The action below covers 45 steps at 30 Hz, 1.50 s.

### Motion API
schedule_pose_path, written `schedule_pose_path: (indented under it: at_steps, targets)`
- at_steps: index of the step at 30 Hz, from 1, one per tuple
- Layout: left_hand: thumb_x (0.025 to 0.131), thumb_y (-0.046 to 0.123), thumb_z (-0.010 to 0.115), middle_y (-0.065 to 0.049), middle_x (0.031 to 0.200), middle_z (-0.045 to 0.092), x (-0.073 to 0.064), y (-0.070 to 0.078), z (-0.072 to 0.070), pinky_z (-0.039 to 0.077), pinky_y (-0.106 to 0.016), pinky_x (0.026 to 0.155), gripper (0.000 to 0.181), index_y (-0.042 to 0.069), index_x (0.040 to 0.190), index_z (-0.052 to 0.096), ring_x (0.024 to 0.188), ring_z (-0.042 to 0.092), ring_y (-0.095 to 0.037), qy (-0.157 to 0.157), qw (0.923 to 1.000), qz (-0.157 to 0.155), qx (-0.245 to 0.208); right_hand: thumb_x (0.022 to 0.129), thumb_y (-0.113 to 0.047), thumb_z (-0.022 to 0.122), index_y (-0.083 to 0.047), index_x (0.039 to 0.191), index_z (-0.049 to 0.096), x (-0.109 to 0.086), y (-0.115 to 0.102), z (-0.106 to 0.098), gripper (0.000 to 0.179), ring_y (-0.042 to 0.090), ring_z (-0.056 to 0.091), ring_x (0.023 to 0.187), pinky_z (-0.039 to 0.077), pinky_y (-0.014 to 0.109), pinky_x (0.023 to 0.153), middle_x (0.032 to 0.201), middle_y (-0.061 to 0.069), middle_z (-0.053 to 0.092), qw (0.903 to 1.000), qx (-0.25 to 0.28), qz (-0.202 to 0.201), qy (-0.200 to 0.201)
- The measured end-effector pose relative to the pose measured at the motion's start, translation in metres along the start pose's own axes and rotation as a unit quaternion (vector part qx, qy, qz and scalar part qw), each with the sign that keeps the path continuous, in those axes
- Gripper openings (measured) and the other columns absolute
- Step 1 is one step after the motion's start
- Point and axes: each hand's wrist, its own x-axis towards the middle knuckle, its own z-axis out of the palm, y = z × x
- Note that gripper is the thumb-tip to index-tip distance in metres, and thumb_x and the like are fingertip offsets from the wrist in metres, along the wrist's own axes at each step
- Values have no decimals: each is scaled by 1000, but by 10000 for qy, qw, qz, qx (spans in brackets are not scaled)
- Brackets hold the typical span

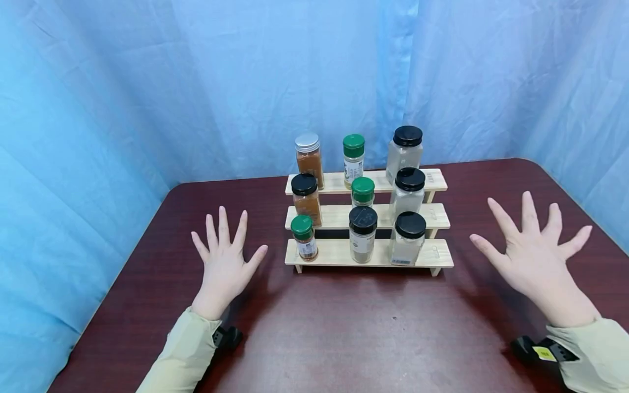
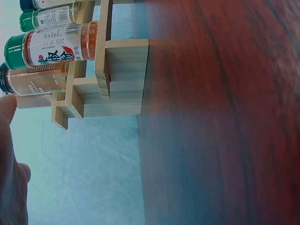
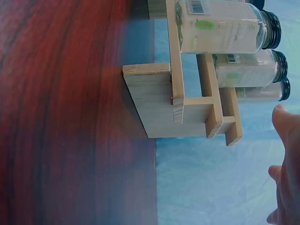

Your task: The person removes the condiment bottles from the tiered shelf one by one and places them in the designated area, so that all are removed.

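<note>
A three-step wooden rack (image 1: pixel 334 252) stands on the table with three spice jars on each step. On its left side are a silver-lidded jar (image 1: pixel 309 164) of brown powder, a black-lidded jar (image 1: pixel 307 204) and a small green-lidded jar (image 1: pixel 305 243). Green-lidded jars (image 1: pixel 354 161) and a black-lidded one (image 1: pixel 362 240) fill the middle; the right column holds black-lidded jars (image 1: pixel 408 243) with pale contents. My left hand (image 1: pixel 223 273), fingers spread, is held left of the rack. To the right, my right hand (image 1: pixel 538 262) also has its fingers spread. Neither hand touches anything.
The dark red wooden table (image 1: pixel 344 338) has rounded back corners. Blue curtains (image 1: pixel 275 82) hang behind it and along both sides. A black device (image 1: pixel 540 349) is strapped at the right wrist, another (image 1: pixel 227 337) at the left.
</note>
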Motion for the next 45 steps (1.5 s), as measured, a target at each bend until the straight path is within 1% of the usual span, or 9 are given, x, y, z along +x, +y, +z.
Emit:
schedule_pose_path:
  at_steps: [6,10,13,15,18,23,26,36,45]
  targets:
    - [90,49,55,-21,157,-1,0,0,1,-5,-67,107,79,17,152,19,142,-6,-43,181,9990,144,-386,93,-53,46,-15,149,27,1,-6,-1,70,53,-6,137,-20,74,93,154,28,5,9936,771,-472,676]
    - [90,39,60,-23,155,4,2,3,0,13,-65,109,76,13,151,21,141,5,-44,97,9934,35,-1139,91,-29,57,-9,141,40,2,-17,-2,56,46,10,136,-7,70,99,149,25,25,9648,2071,-1048,1238]
    - [92,33,60,-23,153,10,4,6,1,28,-62,104,72,12,151,24,137,18,-42,-127,9809,-241,-1928,87,-11,63,-6,137,45,4,-28,-1,54,27,21,138,8,50,111,146,13,35,9409,2814,-1356,1309]
    - [93,29,59,-23,149,18,7,8,4,34,-59,102,67,10,149,28,133,28,-41,-293,9659,-456,-2532,83,0,66,-5,136,46,5,-36,0,57,10,29,133,19,30,110,143,1,40,9285,3164,-1486,1252]
    - [95,23,57,-23,143,31,12,12,12,38,-52,102,59,9,146,33,127,41,-38,-684,9329,-860,-3431,76,11,68,0,133,48,7,-49,5,62,-6,38,120,26,8,98,134,-15,41,9128,3531,-1707,1142]
    - [97,15,54,-22,131,46,18,22,33,47,-41,97,50,8,144,38,116,53,-32,-1300,8509,-1577,-4839,72,17,69,5,128,50,8,-66,14,61,-4,41,115,33,8,89,128,-20,41,8982,3836,-1974,836]
    - [96,11,54,-22,126,48,19,26,43,52,-34,90,49,8,142,40,106,56,-24,-1485,8166,-1812,-5275,71,18,69,5,128,50,9,-72,20,61,-2,41,116,36,12,88,128,-18,42,8900,3987,-2117,646]
    - [95,1,53,0,94,57,19,28,61,52,-19,69,47,2,140,42,76,57,-3,-1611,7652,-2117,-5862,70,21,70,4,125,52,12,-80,32,61,0,47,110,42,9,87,123,-11,46,8763,4224,-2288,373]
    - [95,0,51,8,84,55,18,27,64,51,-17,66,42,-5,136,44,71,55,0,-1609,7475,-2104,-6091,71,17,71,1,128,48,9,-83,37,63,-6,51,101,42,6,87,120,-18,47,8880,3994,-2261,290]
